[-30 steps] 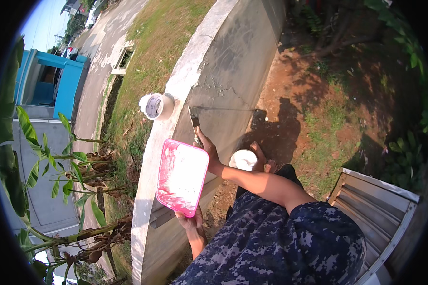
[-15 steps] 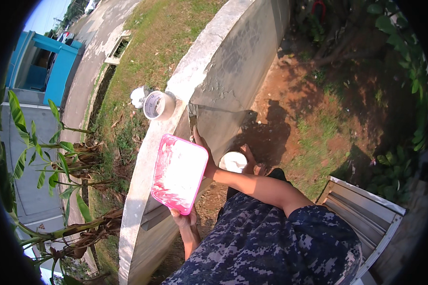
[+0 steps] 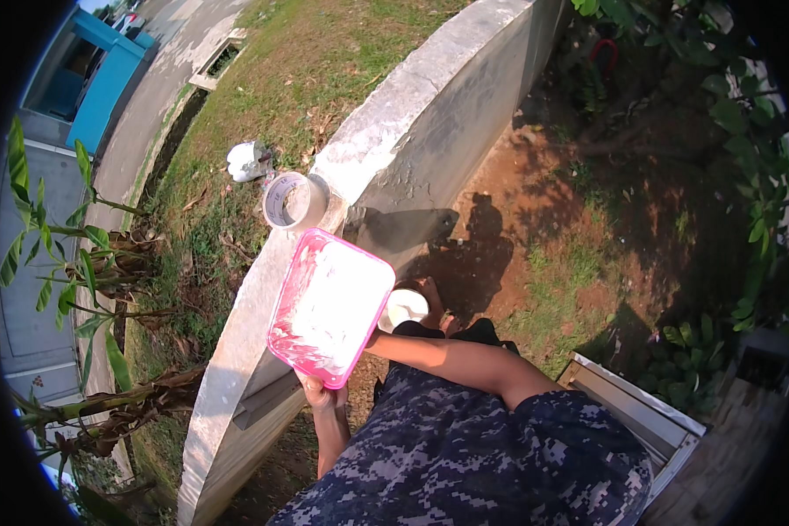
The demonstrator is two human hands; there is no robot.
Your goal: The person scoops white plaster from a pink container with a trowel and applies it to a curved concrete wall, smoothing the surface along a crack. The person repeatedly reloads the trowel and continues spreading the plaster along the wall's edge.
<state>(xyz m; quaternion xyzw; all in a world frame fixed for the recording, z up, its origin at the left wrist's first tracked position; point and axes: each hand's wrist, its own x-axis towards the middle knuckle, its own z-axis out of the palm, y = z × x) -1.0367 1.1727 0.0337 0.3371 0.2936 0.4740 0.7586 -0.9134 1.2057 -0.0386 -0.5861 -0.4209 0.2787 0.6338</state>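
Note:
My left hand (image 3: 324, 396) grips the lower edge of a pink rectangular plastic tray (image 3: 331, 307), its fingers and thumb closed on the rim. White paste coats much of the tray's inside, with pink showing through in streaks. Behind the tray's right side, my right forearm (image 3: 451, 355) reaches toward the wall (image 3: 412, 162); the tray hides my right hand and anything in it. A round plastic tub (image 3: 294, 201) sits on top of the wall, just beyond the tray. Cracked, flaking plaster shows along the wall's upper edge.
Near my feet stands a white bucket (image 3: 405, 309) on the soil. A white bag (image 3: 249, 162) lies on the grass beyond the wall. Banana plants (image 3: 88, 254) grow at the left. A light-framed panel (image 3: 627, 412) stands at lower right, with leafy shrubs (image 3: 745, 219) farther up.
My right hand, earlier seen with a narrow tool against the wall, is now behind the tray. The tray appears slightly higher and tilted differently. The whole view has shifted.

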